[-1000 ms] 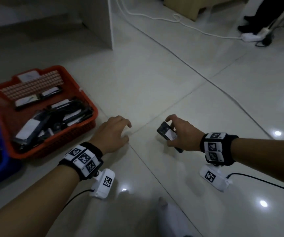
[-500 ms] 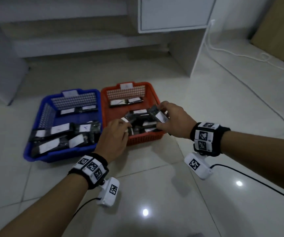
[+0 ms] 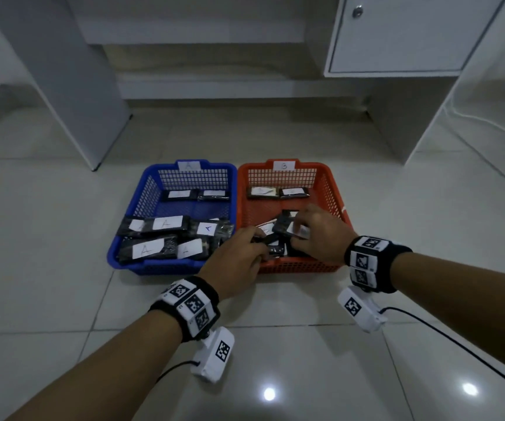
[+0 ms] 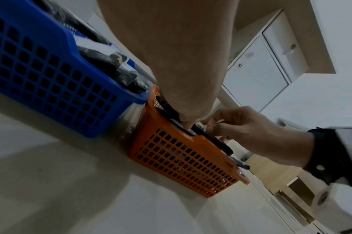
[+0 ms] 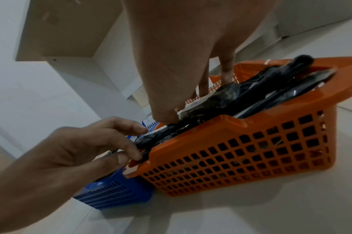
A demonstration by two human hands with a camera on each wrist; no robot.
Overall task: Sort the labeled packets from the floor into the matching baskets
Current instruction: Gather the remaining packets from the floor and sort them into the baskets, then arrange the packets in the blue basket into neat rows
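The black plastic packet with a white label (image 3: 290,227) lies on the pile of dark packets (image 5: 251,95) at the near end of the orange mesh basket marked B (image 3: 331,189), under the curled fingers of the right hand (image 3: 321,238), which pinch its labelled end. A second ago that hand held the packet over bare floor tiles, well to the right of the baskets; half a second ago it had only reached the orange rim. Now packet and hand are down inside the basket.

Just left of that grip, the left hand (image 3: 239,262) reaches over the near rim, thumb and forefinger pinching the end of another black packet (image 5: 151,139) in the same pile. A second ago it rested on the floor, holding nothing.

Beyond the grip, two labelled packets (image 3: 278,192) lie flat at the far end of the orange basket. Touching its left wall stands the blue mesh basket marked A (image 3: 151,189), holding packets with A labels (image 3: 166,223). A white cabinet door (image 3: 397,34) stands behind, and the glossy floor tiles (image 3: 62,299) spread around.
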